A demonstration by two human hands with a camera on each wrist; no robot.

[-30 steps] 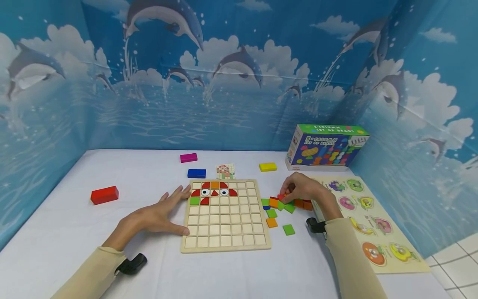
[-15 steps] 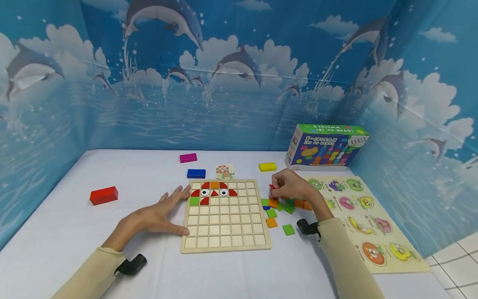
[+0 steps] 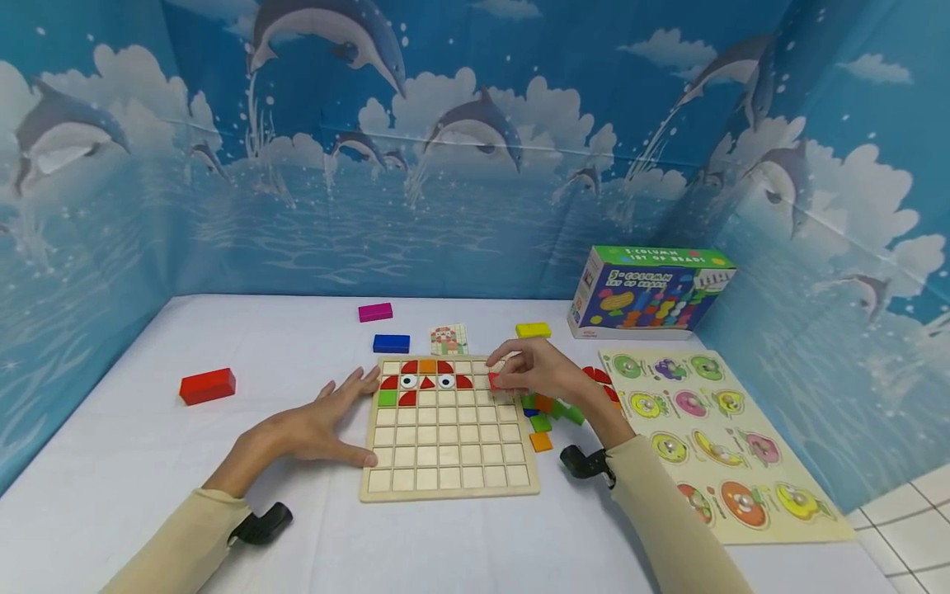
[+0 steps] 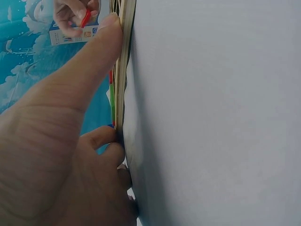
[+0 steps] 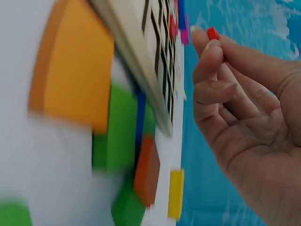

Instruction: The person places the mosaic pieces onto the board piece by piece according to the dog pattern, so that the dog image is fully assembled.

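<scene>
A wooden grid board (image 3: 449, 463) lies on the white table, with red, orange and green tiles and two eye tiles in its top rows. My left hand (image 3: 319, 425) rests flat against the board's left edge (image 4: 123, 70), fingers straight. My right hand (image 3: 534, 371) hovers over the board's upper right part and pinches a small red tile (image 3: 494, 381) (image 5: 212, 33) (image 4: 85, 19) between thumb and fingers. A pile of loose green, orange and red tiles (image 3: 549, 412) (image 5: 70, 66) lies just right of the board.
A fruit peg puzzle (image 3: 712, 437) lies at the right, a colourful bead-set box (image 3: 646, 293) behind it. Red (image 3: 207, 385), blue (image 3: 391, 343), magenta (image 3: 374, 312) and yellow (image 3: 533, 330) blocks and a pattern card (image 3: 449, 339) lie on the table. Dolphin-print walls enclose three sides.
My right hand picked a red tile out of the pile and carried it left, over the board's upper right part. The left hand stayed in place.
</scene>
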